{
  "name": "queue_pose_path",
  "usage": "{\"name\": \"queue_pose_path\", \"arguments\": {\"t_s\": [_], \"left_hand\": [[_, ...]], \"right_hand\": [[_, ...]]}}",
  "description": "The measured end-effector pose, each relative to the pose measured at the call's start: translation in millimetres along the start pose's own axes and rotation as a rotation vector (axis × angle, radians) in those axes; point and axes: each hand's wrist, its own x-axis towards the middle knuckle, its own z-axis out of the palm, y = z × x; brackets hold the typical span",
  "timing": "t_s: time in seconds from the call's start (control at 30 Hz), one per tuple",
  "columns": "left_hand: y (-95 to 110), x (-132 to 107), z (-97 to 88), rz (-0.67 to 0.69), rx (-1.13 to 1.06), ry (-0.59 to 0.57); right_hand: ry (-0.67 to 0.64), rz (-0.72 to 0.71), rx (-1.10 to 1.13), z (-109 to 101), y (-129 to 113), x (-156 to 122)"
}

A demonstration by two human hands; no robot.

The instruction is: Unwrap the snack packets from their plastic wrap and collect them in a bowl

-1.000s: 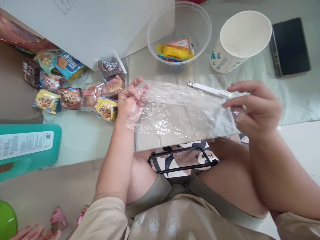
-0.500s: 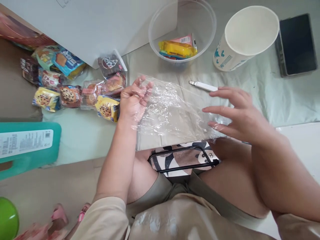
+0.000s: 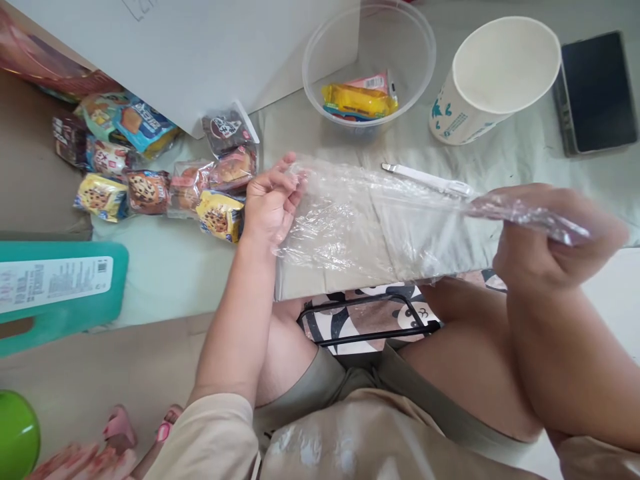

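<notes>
A sheet of clear plastic wrap (image 3: 370, 223) is stretched between my two hands above a pale cloth (image 3: 165, 267). My left hand (image 3: 273, 200) pinches the wrap's left end, fingers curled. My right hand (image 3: 550, 240) is closed in a fist round the right end, which trails out past it as a twisted strip. A white-handled knife (image 3: 425, 179) lies on the cloth just behind the wrap. Several wrapped snack cakes (image 3: 200, 193) lie to the left of my left hand.
A clear plastic bowl (image 3: 370, 63) with yellow and pink snack packets stands at the back, a large white paper cup (image 3: 495, 80) to its right, then a dark phone (image 3: 595, 90). A white board (image 3: 200, 53) leans at back left. A teal box (image 3: 55, 290) lies at left.
My right hand, open and hovering over the wrap half a second ago, has closed on the right end and pulled it out to the right. The left hand kept its pinch.
</notes>
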Motion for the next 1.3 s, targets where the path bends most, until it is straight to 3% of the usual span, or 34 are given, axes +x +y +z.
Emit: {"name": "queue_pose_path", "arguments": {"t_s": [0.1, 0.2, 0.3, 0.53, 0.87, 1.07, 1.17, 1.3], "left_hand": [[-1.0, 2.5, -0.9, -0.001, 0.021, 0.006], [-2.4, 5.3, -2.6, 0.024, 0.025, -0.002], [-3.1, 6.1, -3.4, 0.034, 0.011, -0.006], [4.9, -2.5, 5.1, -0.028, -0.076, -0.032], [2.2, -3.9, 6.4, 0.046, 0.015, -0.009], [-0.4, -8.3, 11.8, 0.141, 0.061, -0.073], [0.3, -10.3, 13.1, 0.12, 0.085, -0.072], [4.8, -12.3, 14.1, 0.015, 0.137, -0.042]], "right_hand": [[-0.198, -0.367, 0.039, 0.4, -2.7, 6.3], [-0.435, -0.519, -0.062, 2.6, -4.8, 8.3], [-0.595, -0.521, -0.182, 4.2, -4.7, 3.7], [-0.844, -0.293, -0.482, 1.3, -7.1, -6.0], [-0.686, -0.136, -0.646, -9.5, 2.5, 3.2], [-0.602, 0.01, -0.729, -14.7, -1.2, 2.2], [-0.528, -0.026, -0.706, -7.3, -7.5, 3.8], [-0.568, -0.127, -0.581, 15.8, -11.8, -1.8]]}}
